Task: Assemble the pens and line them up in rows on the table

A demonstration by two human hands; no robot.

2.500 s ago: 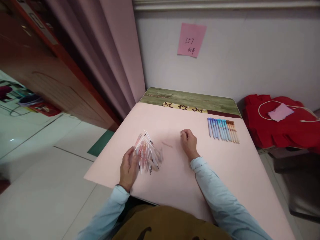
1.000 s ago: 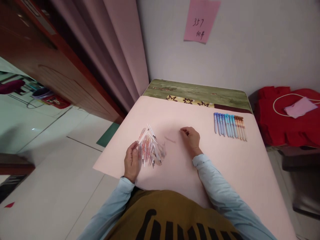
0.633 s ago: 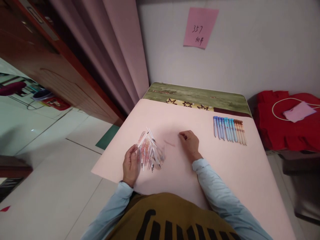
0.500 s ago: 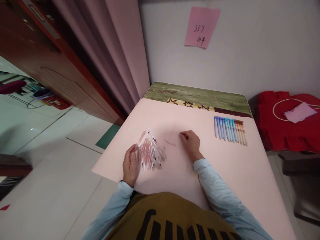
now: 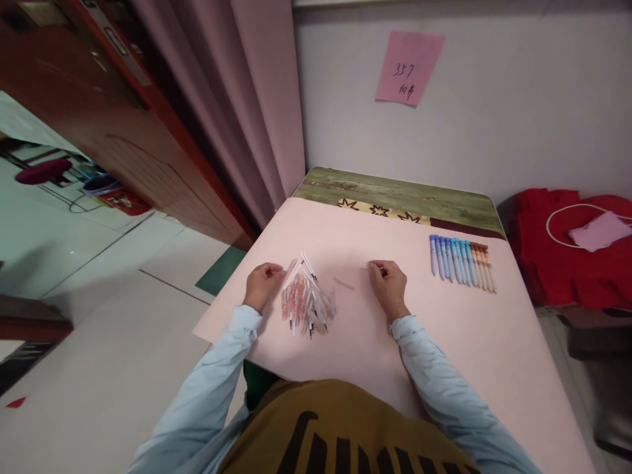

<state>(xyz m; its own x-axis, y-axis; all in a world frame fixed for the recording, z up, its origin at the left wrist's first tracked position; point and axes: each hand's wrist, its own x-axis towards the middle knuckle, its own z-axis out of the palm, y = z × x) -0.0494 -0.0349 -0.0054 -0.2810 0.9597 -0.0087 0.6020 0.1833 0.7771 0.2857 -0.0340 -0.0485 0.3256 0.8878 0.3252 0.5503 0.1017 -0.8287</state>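
On the pale pink table covering lies a loose pile of clear, pinkish pen barrels (image 5: 296, 296) mixed with white pen refills (image 5: 309, 264) with dark tips. My left hand (image 5: 263, 284) is at the pile's upper left edge, thumb and fingers pinched together beside a clear barrel end; what they hold, if anything, I cannot make out. Right of the pile, a single thin pinkish piece (image 5: 344, 284) lies apart. Farther right my right hand (image 5: 388, 286) rests low over the table with fingertips pinched; anything in them is too small to name.
A neat row of blue, light blue and brown-capped pens (image 5: 461, 262) lies at the right. Behind the pink covering (image 5: 336, 368) shows a green patterned tabletop (image 5: 395, 187) against the wall. A red cloth-covered seat (image 5: 543, 263) stands at right, a wooden door (image 5: 162, 158) at left.
My left hand has moved up along the pile's left side and its fingers have closed into a pinch. My right hand stays pinched at nearly the same place. The view has shifted slightly.
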